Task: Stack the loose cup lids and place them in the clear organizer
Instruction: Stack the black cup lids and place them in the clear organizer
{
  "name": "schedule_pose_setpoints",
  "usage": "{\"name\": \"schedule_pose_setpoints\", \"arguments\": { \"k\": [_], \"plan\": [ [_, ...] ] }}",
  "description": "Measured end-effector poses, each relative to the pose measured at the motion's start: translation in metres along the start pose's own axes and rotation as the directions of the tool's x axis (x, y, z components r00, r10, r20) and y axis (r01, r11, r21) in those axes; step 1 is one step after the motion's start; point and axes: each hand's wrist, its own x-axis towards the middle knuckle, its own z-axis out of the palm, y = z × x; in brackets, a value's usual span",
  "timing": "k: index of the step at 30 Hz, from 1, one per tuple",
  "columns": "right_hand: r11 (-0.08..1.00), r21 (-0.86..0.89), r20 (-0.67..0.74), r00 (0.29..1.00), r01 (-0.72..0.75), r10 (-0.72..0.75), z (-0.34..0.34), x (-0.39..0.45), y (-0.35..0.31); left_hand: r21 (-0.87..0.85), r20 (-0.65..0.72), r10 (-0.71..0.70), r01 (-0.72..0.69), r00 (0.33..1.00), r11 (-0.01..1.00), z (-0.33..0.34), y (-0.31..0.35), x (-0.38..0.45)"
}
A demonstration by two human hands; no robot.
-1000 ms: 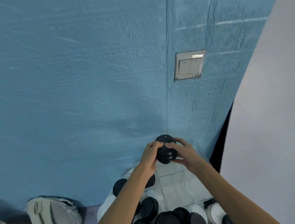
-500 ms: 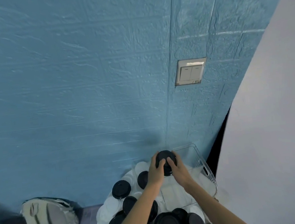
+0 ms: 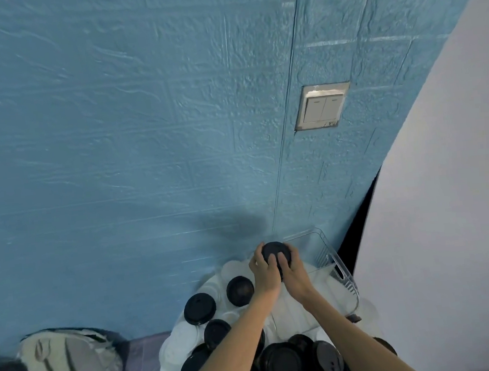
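I have the stack of black lids between both hands — my left hand curls round its left side, my right hand round its right, thumbs on top. It sits at the far left corner of the clear organizer, against the blue wall. I judge these lids light, thin and slick, nested loosely, so the column could shear or topple; I would hold low round the rims with a thumb capping the top. More loose lids lie nearer me, still to gather
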Motion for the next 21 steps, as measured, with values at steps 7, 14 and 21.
{"name": "schedule_pose_setpoints", "arguments": {
  "k": [7, 14, 21],
  "plan": [
    [0.998, -0.053, 0.084, 0.996, -0.023, 0.028, -0.002, 0.017, 0.005, 0.035, -0.046, -0.03, 0.031, 0.998, 0.999, 0.01, -0.01, 0.014],
    [0.994, -0.105, 0.229, 0.973, 0.023, 0.001, -0.011, 0.029, 0.012, 0.121, -0.096, -0.01, 0.022, 0.995, 0.992, 0.019, -0.015, 0.014],
    [0.985, -0.17, 0.291, 0.952, -0.043, 0.092, -0.009, 0.048, 0.021, 0.025, -0.113, -0.116, 0.12, 0.987, 0.992, 0.028, -0.023, 0.03]
  ]
}}
